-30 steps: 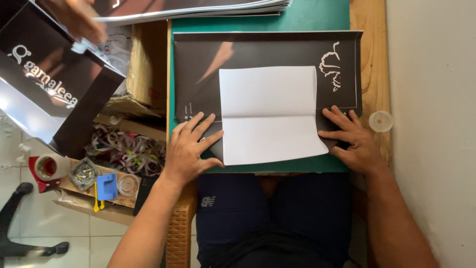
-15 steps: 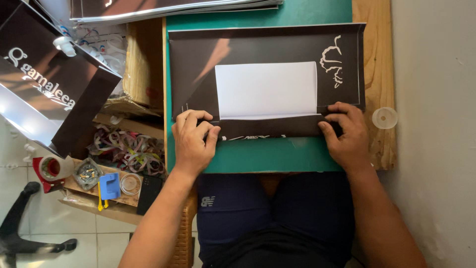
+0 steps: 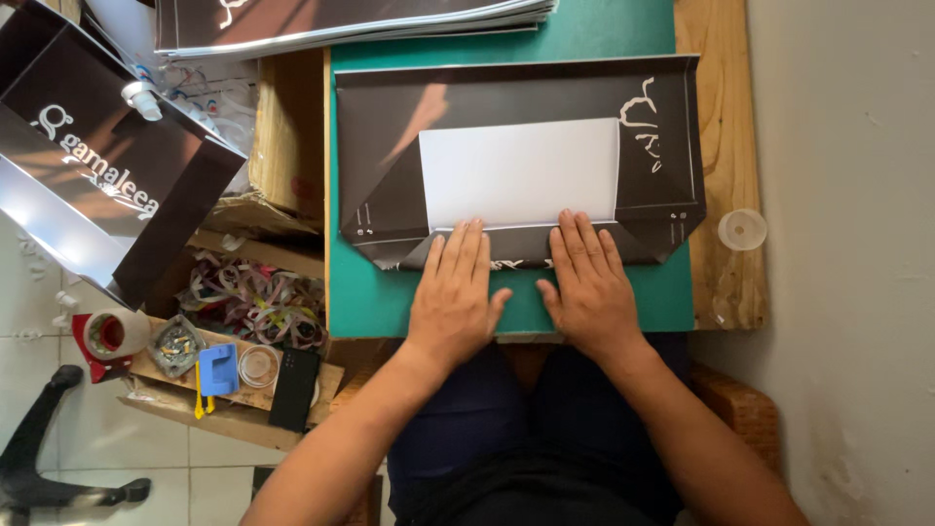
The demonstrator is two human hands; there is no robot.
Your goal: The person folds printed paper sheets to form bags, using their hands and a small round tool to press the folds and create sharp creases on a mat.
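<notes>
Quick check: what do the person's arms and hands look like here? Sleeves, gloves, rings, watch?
Both arms are bare up to the frame edge: no sleeves in view. The left hand and right hand have no gloves, and no ring, watch or band shows on the fingers or wrists. Nails look short and unpainted. Dark navy trousers cover the lap beneath the arms.

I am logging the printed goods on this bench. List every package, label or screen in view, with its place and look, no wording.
Flat dark bag sheet: on the green mat, white insert, pale markings, lower flap pressed by left hand and right hand.
Standing dark bag: upper left, glossy, boxy, pale lettering.
Stack of printed sheets: top edge, dark.
Phone: lower left, black, screen off.
</notes>
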